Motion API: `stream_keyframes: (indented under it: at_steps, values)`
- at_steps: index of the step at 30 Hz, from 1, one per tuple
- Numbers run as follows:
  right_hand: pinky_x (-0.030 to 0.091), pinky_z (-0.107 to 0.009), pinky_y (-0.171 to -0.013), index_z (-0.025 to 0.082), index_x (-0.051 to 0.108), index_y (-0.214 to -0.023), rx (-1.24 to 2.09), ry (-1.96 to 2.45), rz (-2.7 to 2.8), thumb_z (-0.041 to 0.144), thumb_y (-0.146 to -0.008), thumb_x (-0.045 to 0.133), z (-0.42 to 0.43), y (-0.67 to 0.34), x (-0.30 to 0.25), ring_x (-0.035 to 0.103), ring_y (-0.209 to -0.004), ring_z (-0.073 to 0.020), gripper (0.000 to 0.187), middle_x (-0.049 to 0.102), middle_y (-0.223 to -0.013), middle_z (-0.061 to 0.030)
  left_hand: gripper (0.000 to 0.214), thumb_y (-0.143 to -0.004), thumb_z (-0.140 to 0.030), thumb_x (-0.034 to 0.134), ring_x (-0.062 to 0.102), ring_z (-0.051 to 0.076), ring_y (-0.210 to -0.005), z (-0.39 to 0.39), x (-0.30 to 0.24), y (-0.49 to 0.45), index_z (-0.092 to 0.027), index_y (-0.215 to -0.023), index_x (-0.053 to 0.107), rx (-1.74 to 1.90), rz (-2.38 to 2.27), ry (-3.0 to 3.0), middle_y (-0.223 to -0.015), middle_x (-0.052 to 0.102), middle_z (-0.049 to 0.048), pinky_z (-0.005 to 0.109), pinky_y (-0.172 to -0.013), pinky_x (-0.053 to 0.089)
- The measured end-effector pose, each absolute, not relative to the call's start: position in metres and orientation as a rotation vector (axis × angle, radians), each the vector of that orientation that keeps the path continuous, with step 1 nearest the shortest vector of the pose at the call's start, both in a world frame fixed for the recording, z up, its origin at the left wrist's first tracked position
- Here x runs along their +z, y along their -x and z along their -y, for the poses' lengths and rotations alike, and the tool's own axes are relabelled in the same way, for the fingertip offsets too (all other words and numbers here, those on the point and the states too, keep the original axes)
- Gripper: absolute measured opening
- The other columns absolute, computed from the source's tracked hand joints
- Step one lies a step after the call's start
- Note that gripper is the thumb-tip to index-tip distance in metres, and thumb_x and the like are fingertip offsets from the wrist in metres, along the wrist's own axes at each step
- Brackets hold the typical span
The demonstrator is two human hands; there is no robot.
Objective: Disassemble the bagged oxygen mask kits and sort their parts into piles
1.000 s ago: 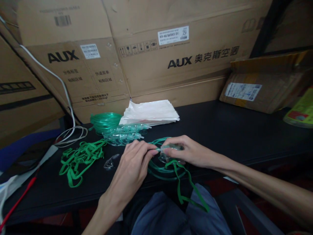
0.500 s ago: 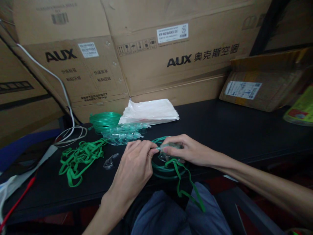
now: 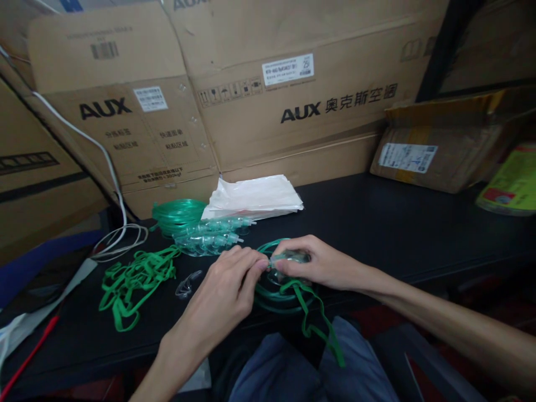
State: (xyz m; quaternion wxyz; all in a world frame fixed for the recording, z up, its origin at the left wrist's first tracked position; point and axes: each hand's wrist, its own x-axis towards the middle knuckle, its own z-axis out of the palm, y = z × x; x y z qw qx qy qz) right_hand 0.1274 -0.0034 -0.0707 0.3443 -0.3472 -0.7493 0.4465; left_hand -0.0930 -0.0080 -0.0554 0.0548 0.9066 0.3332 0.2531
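Observation:
My right hand (image 3: 320, 261) is closed around a clear, green-tinted oxygen mask (image 3: 296, 256), held at the table's front edge. From the mask a green elastic strap (image 3: 307, 326) dangles over my lap. My left hand (image 3: 228, 283) pinches the end of the green tubing (image 3: 278, 306) right at the mask's connector. Fingers hide much of that joint, so I cannot tell how far the tube sits on it. The rest of the tubing lies coiled beneath both hands.
Clear masks (image 3: 209, 237) stand stacked behind my left hand, beside coiled green tubing (image 3: 180, 216) and white plastic bags (image 3: 255, 195). Green straps (image 3: 138, 282) and thin clear pieces (image 3: 188, 283) lie leftward. Large cartons (image 3: 251, 128) line the back; a smaller box (image 3: 422, 153) sits right.
My view has tilted slightly, so the scene sits a little lower. Both hands keep their grip, and the left thumb and fingers have shifted slightly at the joint.

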Motion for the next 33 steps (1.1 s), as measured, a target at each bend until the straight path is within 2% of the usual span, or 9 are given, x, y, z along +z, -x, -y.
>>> stream_keyframes:
  at_steps: [4, 9, 12, 14, 17, 21, 28, 33]
  values:
    - [0.045, -0.026, -0.077, 0.016, 0.069, -0.104, 1.083, 0.838, 1.990, 0.039, -0.087, 0.073, 0.004, -0.130, -0.061, 0.059, -0.086, -0.0159, 0.029, 0.067, -0.095, -0.0017, 0.014, -0.104, -0.026, 0.051, 0.058, 0.018, -0.098, 0.014, -0.048, 0.105, -0.023, -0.104, 0.065, 0.767, -0.987, -2.726, -0.101, 0.067, -0.0005, 0.032, -0.095, 0.040]
    - [0.048, -0.027, -0.080, 0.025, 0.059, -0.129, 1.071, 0.934, 1.974, 0.041, -0.068, 0.090, 0.015, -0.142, -0.050, 0.064, -0.096, -0.0199, 0.070, 0.067, -0.111, -0.0007, 0.010, -0.102, -0.027, 0.055, 0.062, 0.014, -0.097, 0.020, -0.056, 0.114, -0.027, -0.107, 0.063, 0.832, -1.014, -2.614, -0.103, 0.068, -0.0034, 0.025, -0.088, 0.044]
    - [0.048, -0.028, -0.082, 0.028, 0.057, -0.133, 0.965, 1.076, 2.055, 0.045, -0.066, 0.091, 0.023, -0.145, -0.051, 0.065, -0.098, -0.0215, 0.078, 0.069, -0.112, 0.0003, 0.010, -0.103, -0.026, 0.054, 0.065, 0.012, -0.093, 0.022, -0.066, 0.111, -0.028, -0.109, 0.062, 0.889, -1.047, -2.518, -0.101, 0.068, -0.0046, 0.022, -0.084, 0.046]
    - [0.046, -0.028, -0.085, 0.027, 0.059, -0.131, 0.862, 1.139, 2.095, 0.043, -0.069, 0.089, 0.026, -0.145, -0.056, 0.064, -0.100, -0.0219, 0.071, 0.069, -0.113, 0.0002, 0.009, -0.103, -0.027, 0.055, 0.065, 0.012, -0.091, 0.024, -0.071, 0.108, -0.028, -0.108, 0.061, 0.901, -1.070, -2.469, -0.100, 0.068, -0.0047, 0.021, -0.083, 0.047]
    - [0.045, -0.027, -0.080, 0.024, 0.067, -0.121, 0.728, 1.212, 2.097, 0.025, -0.078, 0.081, 0.025, -0.144, -0.064, 0.063, -0.094, -0.0203, 0.045, 0.069, -0.105, -0.0010, 0.007, -0.103, -0.028, 0.054, 0.064, 0.013, -0.092, 0.026, -0.077, 0.105, -0.027, -0.107, 0.060, 0.868, -1.063, -2.440, -0.099, 0.067, -0.0039, 0.023, -0.084, 0.047]
    - [0.043, -0.026, -0.074, 0.021, 0.077, -0.097, 0.637, 1.267, 2.141, 0.009, -0.075, 0.074, 0.020, -0.146, -0.065, 0.061, -0.085, -0.0190, 0.025, 0.068, -0.090, -0.0023, 0.006, -0.103, -0.029, 0.055, 0.063, 0.015, -0.100, 0.026, -0.081, 0.107, -0.026, -0.104, 0.060, 0.824, -0.988, -2.473, -0.103, 0.066, -0.0006, 0.027, -0.089, 0.048]
    - [0.044, -0.034, -0.084, 0.021, 0.078, -0.094, 0.445, 1.153, 2.210, 0.023, -0.087, 0.068, 0.003, -0.172, -0.045, 0.063, -0.090, -0.0223, 0.013, 0.073, -0.092, -0.0053, 0.012, -0.101, -0.028, 0.056, 0.062, 0.019, -0.108, 0.029, -0.077, 0.108, -0.025, -0.108, 0.065, 0.733, -0.904, -2.516, -0.111, 0.068, 0.0037, 0.033, -0.096, 0.051]
    - [0.045, -0.036, -0.087, 0.021, 0.076, -0.091, 0.282, 1.165, 2.161, 0.027, -0.091, 0.064, -0.012, -0.176, -0.040, 0.065, -0.092, -0.0232, 0.014, 0.073, -0.095, -0.0065, 0.036, -0.087, -0.038, 0.075, 0.061, 0.022, -0.110, 0.032, -0.076, 0.105, -0.030, -0.120, 0.065, 0.640, -0.967, -2.624, -0.122, 0.065, 0.0031, 0.036, -0.096, 0.052]
